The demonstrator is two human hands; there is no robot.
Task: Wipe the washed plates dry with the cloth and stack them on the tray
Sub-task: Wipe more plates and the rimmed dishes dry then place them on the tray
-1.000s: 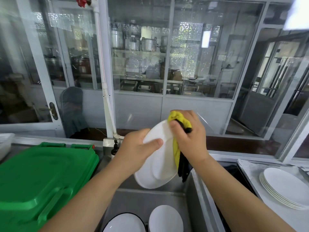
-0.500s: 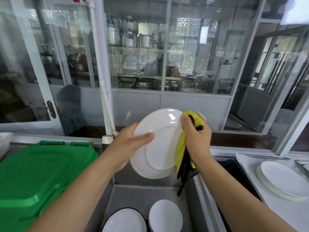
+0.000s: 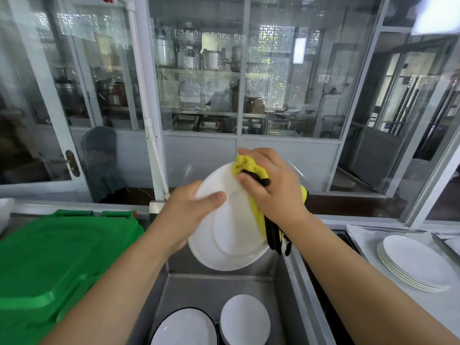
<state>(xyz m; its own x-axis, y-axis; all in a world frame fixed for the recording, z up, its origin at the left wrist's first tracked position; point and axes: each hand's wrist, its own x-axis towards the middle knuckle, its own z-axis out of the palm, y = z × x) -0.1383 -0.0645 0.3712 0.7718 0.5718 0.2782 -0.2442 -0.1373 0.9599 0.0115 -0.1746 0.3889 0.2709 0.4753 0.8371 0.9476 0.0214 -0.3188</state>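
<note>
From the head view, the only one I have, I see the white plate (image 3: 224, 235) held up at the middle of the frame, tilted on edge above the steel sink (image 3: 219, 287). My left hand (image 3: 185, 212) grips its left rim, thumb across the face and fingers hidden behind. My right hand (image 3: 271, 188) is clenched round the yellow and black cloth (image 3: 251, 168), bunching it against the plate's upper right rim, with the loose end hanging down past the right edge.

I judge the plate to be ceramic: stiff, fairly heavy for one hand, breakable, and probably still slick where it is wet. A pinch on the rim with the thumb in front looks the safest hold to me, and the steel below would be unforgiving if it slipped. The cloth is soft and limp, so it only works where my palm presses it flat; the dangling tail does nothing.

At the bottom centre two more plates lie in the sink, a black-rimmed plate (image 3: 185, 329) and a plain white plate (image 3: 245, 319), seemingly still waiting to be dried. At the right edge sits the stack of dried plates (image 3: 415, 265) on the tray (image 3: 368, 242), well apart from the sink. A green lid (image 3: 54, 260) fills the lower left.
</note>
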